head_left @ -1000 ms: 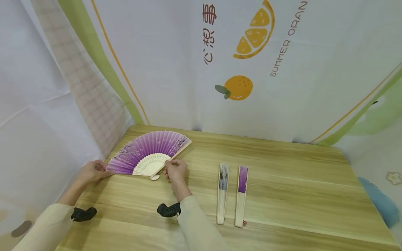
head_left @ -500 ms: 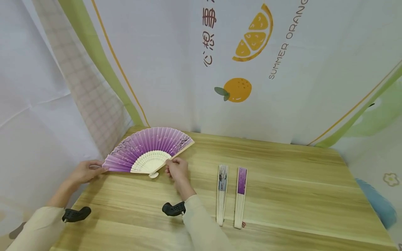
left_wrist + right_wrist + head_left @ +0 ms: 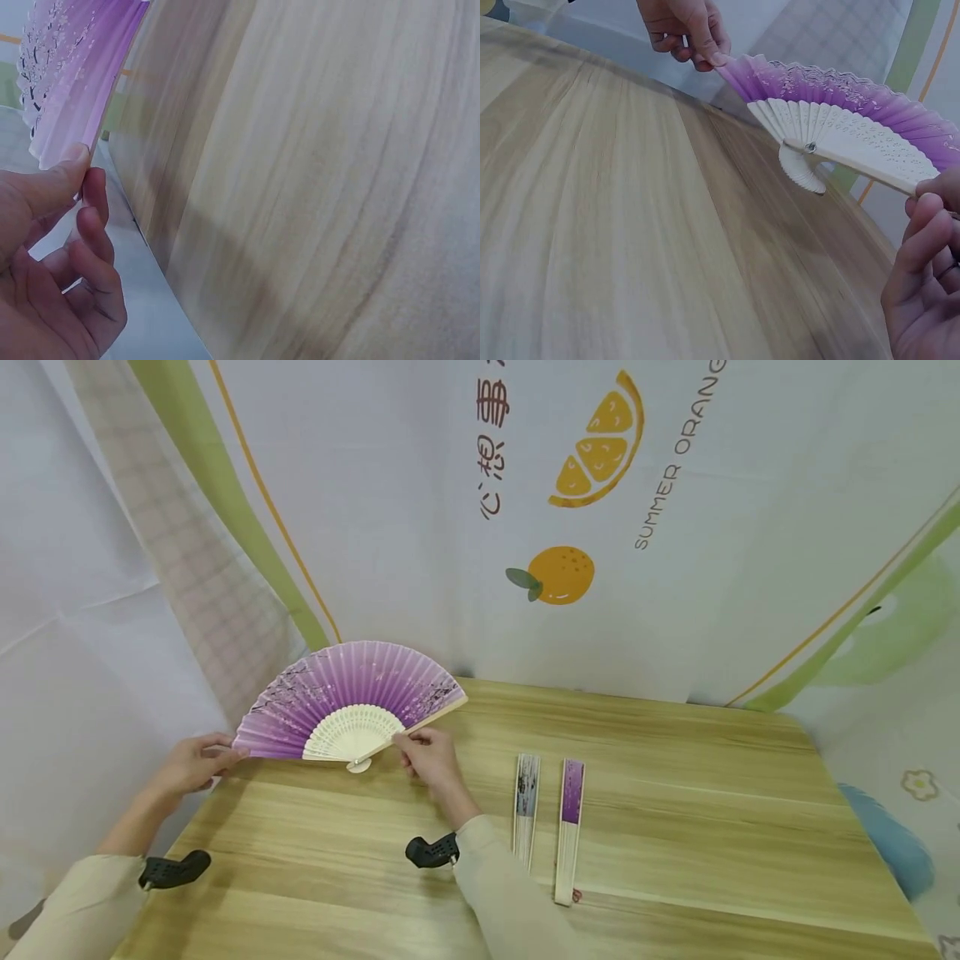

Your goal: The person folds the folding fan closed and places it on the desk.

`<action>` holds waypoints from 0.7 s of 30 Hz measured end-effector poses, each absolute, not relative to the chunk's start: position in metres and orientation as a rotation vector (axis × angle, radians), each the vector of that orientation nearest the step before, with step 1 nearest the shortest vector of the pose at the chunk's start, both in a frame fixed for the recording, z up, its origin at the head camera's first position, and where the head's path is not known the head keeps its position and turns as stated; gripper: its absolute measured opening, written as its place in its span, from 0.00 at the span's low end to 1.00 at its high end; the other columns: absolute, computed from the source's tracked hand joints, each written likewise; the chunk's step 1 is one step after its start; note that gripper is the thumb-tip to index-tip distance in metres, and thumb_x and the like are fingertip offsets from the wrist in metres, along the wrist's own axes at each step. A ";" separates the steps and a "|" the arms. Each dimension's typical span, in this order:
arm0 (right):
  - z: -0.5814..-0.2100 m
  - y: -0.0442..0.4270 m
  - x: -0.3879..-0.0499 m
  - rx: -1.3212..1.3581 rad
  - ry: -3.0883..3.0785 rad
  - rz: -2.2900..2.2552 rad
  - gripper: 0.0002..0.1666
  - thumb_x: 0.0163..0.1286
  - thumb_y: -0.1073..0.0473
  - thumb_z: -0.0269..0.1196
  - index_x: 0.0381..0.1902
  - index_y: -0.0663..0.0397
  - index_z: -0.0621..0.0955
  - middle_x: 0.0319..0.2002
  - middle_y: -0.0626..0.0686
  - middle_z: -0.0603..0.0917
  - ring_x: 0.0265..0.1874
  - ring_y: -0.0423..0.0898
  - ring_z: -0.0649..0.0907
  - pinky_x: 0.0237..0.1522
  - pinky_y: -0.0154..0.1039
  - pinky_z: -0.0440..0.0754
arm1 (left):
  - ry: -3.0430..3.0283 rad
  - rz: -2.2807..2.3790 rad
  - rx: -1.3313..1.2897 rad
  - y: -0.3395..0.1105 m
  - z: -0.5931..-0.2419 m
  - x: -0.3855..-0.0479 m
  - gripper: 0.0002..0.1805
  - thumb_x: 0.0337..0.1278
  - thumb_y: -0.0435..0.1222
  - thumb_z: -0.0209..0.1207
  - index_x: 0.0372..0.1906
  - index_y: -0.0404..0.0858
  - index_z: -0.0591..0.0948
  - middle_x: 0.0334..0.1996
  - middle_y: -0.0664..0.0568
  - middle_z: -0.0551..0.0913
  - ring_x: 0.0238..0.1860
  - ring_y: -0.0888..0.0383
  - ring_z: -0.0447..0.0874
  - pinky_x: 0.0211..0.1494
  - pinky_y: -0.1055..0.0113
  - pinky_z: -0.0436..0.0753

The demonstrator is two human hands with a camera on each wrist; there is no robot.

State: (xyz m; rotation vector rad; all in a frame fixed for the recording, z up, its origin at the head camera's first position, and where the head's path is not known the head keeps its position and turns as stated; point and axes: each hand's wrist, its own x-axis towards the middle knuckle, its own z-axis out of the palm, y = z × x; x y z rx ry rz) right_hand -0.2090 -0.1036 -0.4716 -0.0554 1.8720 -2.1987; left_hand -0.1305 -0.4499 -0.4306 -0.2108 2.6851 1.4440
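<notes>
A purple folding fan (image 3: pixel 352 677) with a floral print and pale pierced ribs is spread wide at the left of the table, raised off the surface in the right wrist view. My left hand (image 3: pixel 197 766) pinches its left outer edge between thumb and index finger, as the left wrist view shows up close. With thumb and fingers, my right hand (image 3: pixel 432 760) grips the right guard stick a little above the pivot. Two folded fans lie to the right: a grey-printed one (image 3: pixel 527 789), its lower end hidden behind the right sleeve, and a purple one (image 3: pixel 572 793) with a small red cord.
The wooden table (image 3: pixel 675 827) ends at a white curtain (image 3: pixel 405 527) with orange prints behind it. Another white cloth (image 3: pixel 75 610) hangs along the left side. Black wrist mounts (image 3: pixel 432 851) stick out from both sleeves.
Both hands have lifted the spread fan from the table. It has shifted slightly left and up in view and opened a little wider. The two folded fans have stayed put.
</notes>
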 end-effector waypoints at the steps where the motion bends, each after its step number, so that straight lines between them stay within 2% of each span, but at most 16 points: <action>1: -0.471 -0.102 -0.210 -0.088 1.901 -2.192 0.11 0.68 0.60 0.70 0.30 0.62 0.83 0.21 0.56 0.81 0.16 0.41 0.75 0.18 0.31 0.74 | 2.690 1.440 -0.218 -0.450 -0.430 -0.131 0.21 0.75 0.35 0.57 0.53 0.18 0.70 0.29 0.55 0.82 0.28 0.63 0.74 0.23 0.71 0.71; 6: -0.467 -0.096 -0.213 -0.189 1.996 -2.177 0.12 0.69 0.60 0.70 0.29 0.63 0.84 0.20 0.55 0.81 0.18 0.42 0.78 0.20 0.33 0.74 | 2.704 1.451 -0.228 -0.446 -0.425 -0.135 0.19 0.75 0.37 0.57 0.51 0.21 0.74 0.29 0.57 0.81 0.30 0.63 0.71 0.27 0.70 0.74; 11: -0.461 -0.087 -0.216 -0.184 1.977 -2.151 0.15 0.69 0.59 0.70 0.34 0.70 0.84 0.24 0.63 0.82 0.19 0.41 0.78 0.21 0.33 0.75 | 2.696 1.494 -0.247 -0.443 -0.423 -0.141 0.17 0.74 0.38 0.59 0.49 0.25 0.78 0.33 0.61 0.84 0.32 0.64 0.74 0.29 0.69 0.78; 13: -0.460 -0.084 -0.218 -0.177 1.979 -2.131 0.17 0.69 0.59 0.70 0.37 0.73 0.84 0.26 0.65 0.82 0.19 0.41 0.78 0.21 0.34 0.75 | 2.705 1.490 -0.247 -0.442 -0.424 -0.144 0.18 0.74 0.39 0.59 0.49 0.24 0.79 0.35 0.59 0.85 0.32 0.64 0.74 0.30 0.69 0.79; 18: -0.454 -0.077 -0.220 -0.161 1.966 -2.132 0.15 0.67 0.59 0.71 0.35 0.71 0.85 0.21 0.56 0.80 0.19 0.41 0.77 0.21 0.32 0.74 | 2.723 1.459 -0.240 -0.437 -0.425 -0.146 0.27 0.74 0.41 0.59 0.57 0.17 0.73 0.40 0.51 0.86 0.32 0.63 0.76 0.33 0.67 0.81; 21: -0.449 -0.071 -0.220 -0.162 1.952 -2.150 0.15 0.68 0.60 0.71 0.35 0.71 0.85 0.19 0.51 0.79 0.18 0.40 0.76 0.21 0.31 0.74 | 2.707 1.466 -0.238 -0.433 -0.423 -0.149 0.30 0.74 0.43 0.59 0.60 0.18 0.71 0.41 0.52 0.86 0.32 0.62 0.77 0.34 0.66 0.82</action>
